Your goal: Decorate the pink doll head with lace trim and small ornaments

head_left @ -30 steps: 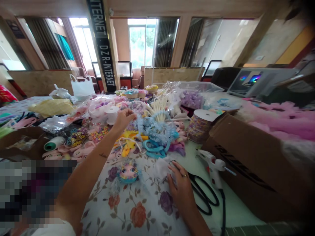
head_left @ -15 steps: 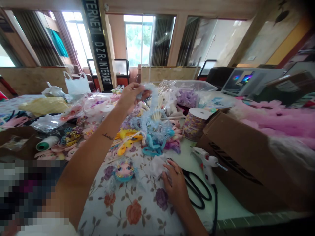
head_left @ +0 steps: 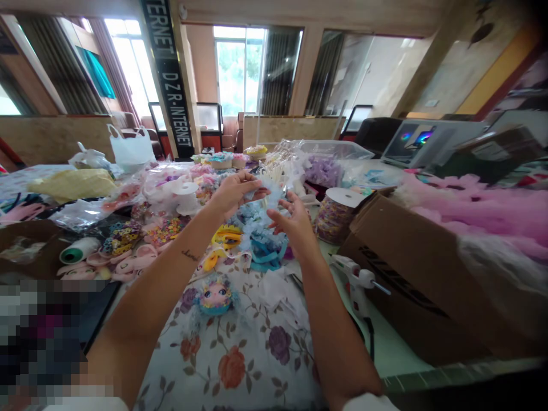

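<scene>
My left hand (head_left: 236, 195) is raised over the pile, its fingers pinched on a strip of pale blue ruffled trim (head_left: 274, 194). Just right of that strip is my right hand (head_left: 295, 221), fingers spread and apart, with nothing plainly gripped. Beneath both hands lie more pale blue ruffles and a brighter blue ribbon (head_left: 266, 254). A bundle of yellow strips (head_left: 226, 237) sits to their left. Closer to me, a small doll face with a flowery blue trim (head_left: 215, 295) rests on the floral tablecloth (head_left: 252, 342). White crumpled material (head_left: 278, 288) lies to its right.
At right stand a cardboard box (head_left: 406, 279), a glue gun (head_left: 357, 274) and a spool of multicoloured trim (head_left: 336, 216). Pink tulle (head_left: 462, 208) lies behind the box. To the left are a white spool (head_left: 185, 198), a thread cone (head_left: 80, 250) and pink doll parts (head_left: 132, 262).
My right hand has left the white material and risen to the blue trim. My left hand has lowered slightly with the trim. My right forearm now covers the black-handled scissors.
</scene>
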The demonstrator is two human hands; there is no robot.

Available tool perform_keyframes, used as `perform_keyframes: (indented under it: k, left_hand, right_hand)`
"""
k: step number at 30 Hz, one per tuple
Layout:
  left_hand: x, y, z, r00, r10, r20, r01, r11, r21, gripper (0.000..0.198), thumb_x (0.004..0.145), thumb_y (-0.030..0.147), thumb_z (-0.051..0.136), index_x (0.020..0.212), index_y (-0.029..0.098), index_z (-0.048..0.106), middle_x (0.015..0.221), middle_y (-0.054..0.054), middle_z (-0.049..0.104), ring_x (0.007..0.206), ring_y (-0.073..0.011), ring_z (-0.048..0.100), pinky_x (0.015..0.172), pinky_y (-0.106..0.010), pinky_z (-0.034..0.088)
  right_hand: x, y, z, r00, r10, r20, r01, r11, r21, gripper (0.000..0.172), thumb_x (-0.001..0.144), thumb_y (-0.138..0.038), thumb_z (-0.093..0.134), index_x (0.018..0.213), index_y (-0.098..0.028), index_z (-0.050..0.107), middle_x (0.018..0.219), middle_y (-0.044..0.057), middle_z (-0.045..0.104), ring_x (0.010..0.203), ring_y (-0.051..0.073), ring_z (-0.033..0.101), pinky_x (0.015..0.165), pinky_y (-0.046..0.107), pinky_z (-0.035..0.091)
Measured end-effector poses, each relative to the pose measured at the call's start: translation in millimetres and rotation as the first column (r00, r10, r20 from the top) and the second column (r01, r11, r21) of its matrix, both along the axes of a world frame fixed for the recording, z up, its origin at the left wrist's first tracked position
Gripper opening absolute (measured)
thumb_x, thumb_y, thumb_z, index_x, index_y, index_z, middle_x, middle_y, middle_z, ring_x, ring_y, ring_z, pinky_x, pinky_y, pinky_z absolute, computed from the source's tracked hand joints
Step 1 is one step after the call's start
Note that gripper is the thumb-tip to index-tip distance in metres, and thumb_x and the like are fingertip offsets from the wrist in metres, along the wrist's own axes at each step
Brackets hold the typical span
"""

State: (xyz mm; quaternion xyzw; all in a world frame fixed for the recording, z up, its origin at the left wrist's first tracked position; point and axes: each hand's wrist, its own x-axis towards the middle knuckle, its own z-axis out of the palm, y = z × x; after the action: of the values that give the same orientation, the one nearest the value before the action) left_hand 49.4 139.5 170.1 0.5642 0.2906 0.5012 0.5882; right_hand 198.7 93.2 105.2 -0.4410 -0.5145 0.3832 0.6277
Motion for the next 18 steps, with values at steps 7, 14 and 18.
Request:
perform_keyframes:
  k: [7,14,18]
  left_hand:
    - [-9.3,-12.2,-38.4,0.928,0.197,-0.316,-0.11,0.956,0.273,0.04,0.073,0.032,0.07,0.106,0.015,0.054,0.1,-0.009,0.065,0.099,-0.0222,0.063,0.087,-0.037,0.049]
    - [-50.0,-24.8,-123.4,0.442,0.327,-0.835,0.227,0.86,0.457,0.044,0.065,0.031,0.074,0.106,0.021,0.061,0.102,-0.009,0.068,0.1,-0.0296,0.061,0.087,-0.041,0.046]
    - [-51.6,-31.8,-132.1,0.386,0.411,-0.826,0.28,0.801,0.529,0.025,0.077,0.019,0.057,0.101,0.021,0.062,0.088,-0.007,0.068,0.092,-0.0251,0.063,0.082,-0.034,0.045]
  right_hand:
    - [3.9,33.0,-6.6,0.995,0.019,-0.099,-0.018,1.0,0.016,0.028,0.068,-0.042,0.069,0.069,-0.016,0.059,0.057,-0.003,0.059,0.046,0.009,0.057,0.043,0.02,0.052]
    - [23.7,39.1,-8.2,0.985,-0.133,-0.111,0.142,0.988,0.069,0.028,0.068,-0.04,0.069,0.074,-0.014,0.063,0.061,-0.002,0.063,0.057,0.012,0.064,0.057,0.025,0.058]
    - [18.4,37.3,-5.2,0.985,-0.095,-0.144,0.109,0.989,0.095,0.026,0.068,-0.038,0.069,0.075,-0.015,0.061,0.064,-0.002,0.063,0.063,0.013,0.066,0.065,0.029,0.06]
